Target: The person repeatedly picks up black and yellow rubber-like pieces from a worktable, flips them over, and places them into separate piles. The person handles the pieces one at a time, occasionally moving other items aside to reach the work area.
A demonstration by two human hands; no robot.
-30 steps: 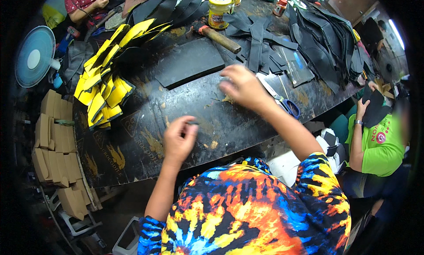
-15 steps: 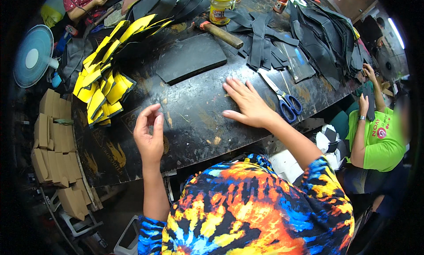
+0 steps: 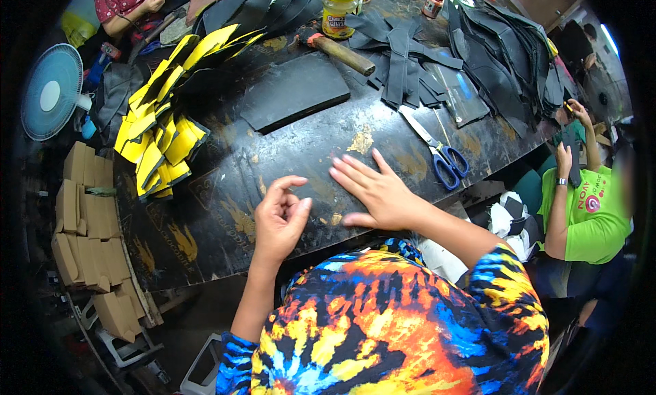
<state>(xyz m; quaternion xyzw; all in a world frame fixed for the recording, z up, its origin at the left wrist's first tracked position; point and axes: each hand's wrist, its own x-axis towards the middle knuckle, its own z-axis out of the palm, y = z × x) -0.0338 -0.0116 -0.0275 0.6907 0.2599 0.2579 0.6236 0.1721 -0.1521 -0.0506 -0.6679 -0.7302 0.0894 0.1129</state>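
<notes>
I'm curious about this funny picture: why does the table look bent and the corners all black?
In the head view, the fisheye lens curves the worktable edge and blackens the corners; glare shines near the scissors; the right hand looks sharp, while the co-worker's face is blurred.

Top of the bench, a round jar (image 3: 339,11) stands upright with a yellow lid and a yellow-and-red label wrapped around it. Further right along the back edge, a small bottle (image 3: 433,3) with a red cap and a pale label. Down the left side, off the bench, plain brown cardboard boxes (image 3: 85,210) are stacked in rows, flat and unprinted as far as can be seen. No screens showing.
</notes>
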